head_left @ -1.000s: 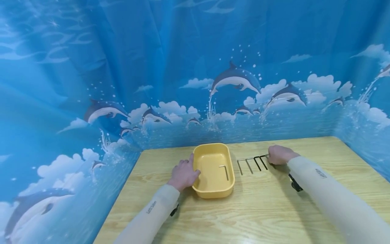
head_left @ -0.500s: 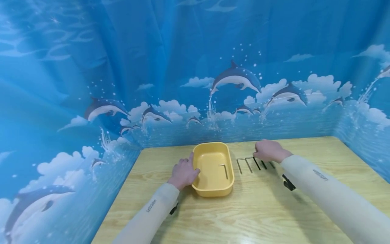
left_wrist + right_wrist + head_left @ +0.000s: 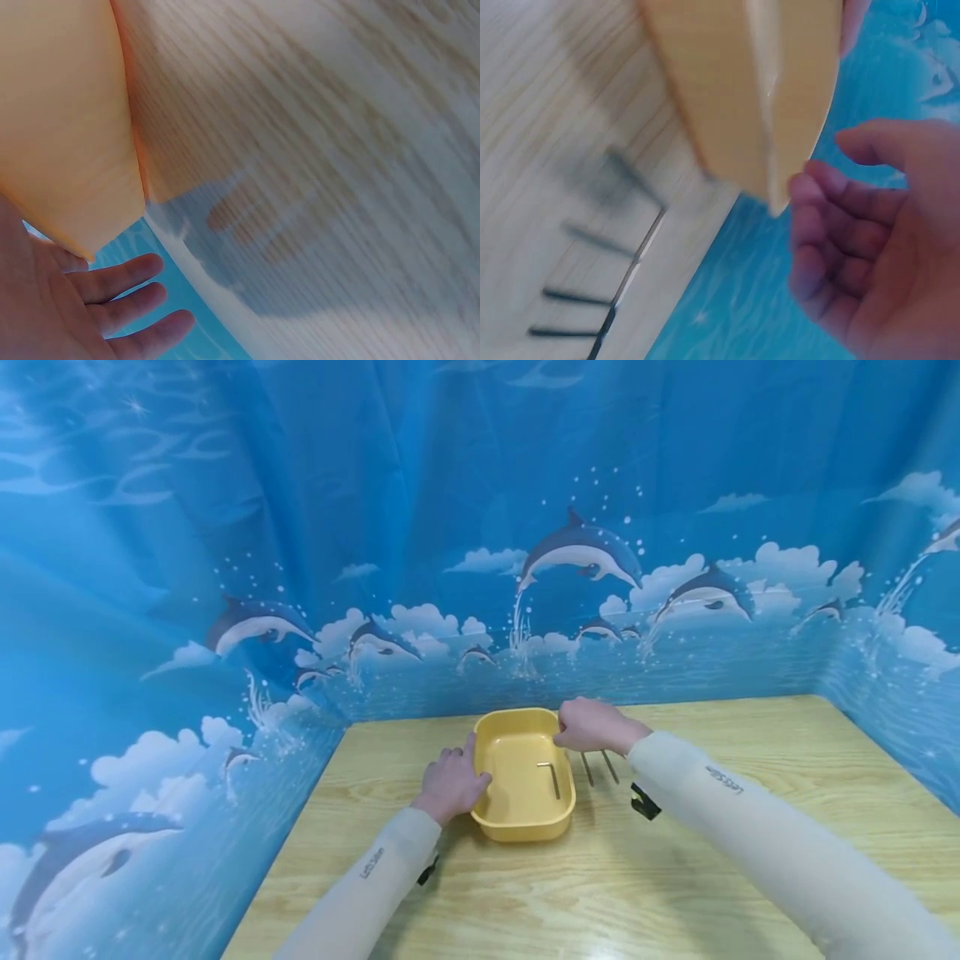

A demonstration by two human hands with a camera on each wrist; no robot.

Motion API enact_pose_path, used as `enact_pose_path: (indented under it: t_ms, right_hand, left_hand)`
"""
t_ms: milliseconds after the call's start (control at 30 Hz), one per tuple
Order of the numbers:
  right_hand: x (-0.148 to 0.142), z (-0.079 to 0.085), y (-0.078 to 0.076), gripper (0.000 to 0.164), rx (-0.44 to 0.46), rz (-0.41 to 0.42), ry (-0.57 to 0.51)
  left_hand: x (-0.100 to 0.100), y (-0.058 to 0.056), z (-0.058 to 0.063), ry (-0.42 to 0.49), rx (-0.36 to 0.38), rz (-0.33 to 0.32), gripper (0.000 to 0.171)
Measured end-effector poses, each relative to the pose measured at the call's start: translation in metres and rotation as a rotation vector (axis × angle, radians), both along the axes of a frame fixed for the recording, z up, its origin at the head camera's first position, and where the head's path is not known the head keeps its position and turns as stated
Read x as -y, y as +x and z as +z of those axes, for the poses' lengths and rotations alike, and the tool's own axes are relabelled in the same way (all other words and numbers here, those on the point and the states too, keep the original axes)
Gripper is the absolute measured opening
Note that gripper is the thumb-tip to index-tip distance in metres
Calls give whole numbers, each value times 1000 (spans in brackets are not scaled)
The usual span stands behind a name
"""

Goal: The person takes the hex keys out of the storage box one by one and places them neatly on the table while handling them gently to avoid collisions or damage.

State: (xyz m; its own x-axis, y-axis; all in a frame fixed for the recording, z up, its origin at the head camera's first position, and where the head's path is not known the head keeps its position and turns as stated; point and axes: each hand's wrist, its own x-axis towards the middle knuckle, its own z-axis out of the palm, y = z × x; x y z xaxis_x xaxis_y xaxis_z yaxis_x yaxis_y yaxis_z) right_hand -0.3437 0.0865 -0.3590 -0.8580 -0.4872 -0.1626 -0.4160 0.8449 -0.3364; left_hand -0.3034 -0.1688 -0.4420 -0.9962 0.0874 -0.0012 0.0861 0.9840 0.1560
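Note:
A yellow plastic tray sits on the wooden table with one L-shaped hex key lying inside. My left hand rests at its left rim, thumb reaching over the edge. In the left wrist view, that hand's other fingers are straight and spread beside the tray wall. At the tray's far right rim is my right hand, fingers loosely curled and thumb apart, with no object visible between them. Several hex keys lie in a row right of the tray, partly hidden by the right hand in the head view.
The light wood table ends at the back against a blue dolphin-print curtain, which also runs along the left and right sides. Table surface extends in front of the tray and to the right.
My right hand has moved left, from the right end of the hex key row to the tray's right rim. The left hand, the tray and the key inside have stayed nearly still.

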Motion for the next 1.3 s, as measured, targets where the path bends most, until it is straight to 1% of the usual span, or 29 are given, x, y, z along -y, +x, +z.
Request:
enact_pose_path:
  t_ms: [100, 200, 267, 333, 467, 700, 767, 933, 1067, 1167, 1300]
  right_hand:
    - [22, 3, -1, 43, 51, 15, 38]
    - [41, 1, -3, 37, 86, 23, 78]
    - [50, -3, -3, 30, 101, 9, 95]
    - [57, -8, -3, 25, 101, -14, 118]
    - [64, -15, -3, 25, 69, -64, 162]
    - [79, -20, -2, 27, -32, -49, 238]
    - [84, -22, -1, 26, -43, -62, 257]
    - [93, -26, 3, 21, -35, -90, 263]
    - [93, -27, 4, 22, 15, -123, 246]
    - [92, -30, 2, 18, 61, -165, 231]
    - [92, -36, -1, 16, 86, -175, 222]
  left_hand:
    - [3, -1, 1, -4, -7, 3, 78]
    - [5, -2, 0, -16, -23, 17, 78]
    - [4, -1, -1, -13, -26, 20, 79]
    - [2, 0, -3, -1, -16, 9, 79]
    - [-4, 3, -7, 20, 9, -22, 80]
    - [-2, -3, -8, 9, -16, -11, 80]
    - [0, -3, -8, 2, -21, -16, 80]
    - [3, -2, -5, -14, -27, -21, 80]
    - [1, -1, -2, -4, -36, -19, 79]
    - [1, -1, -1, 1, -31, -20, 80]
    - [0, 0, -2, 8, -21, -14, 80]
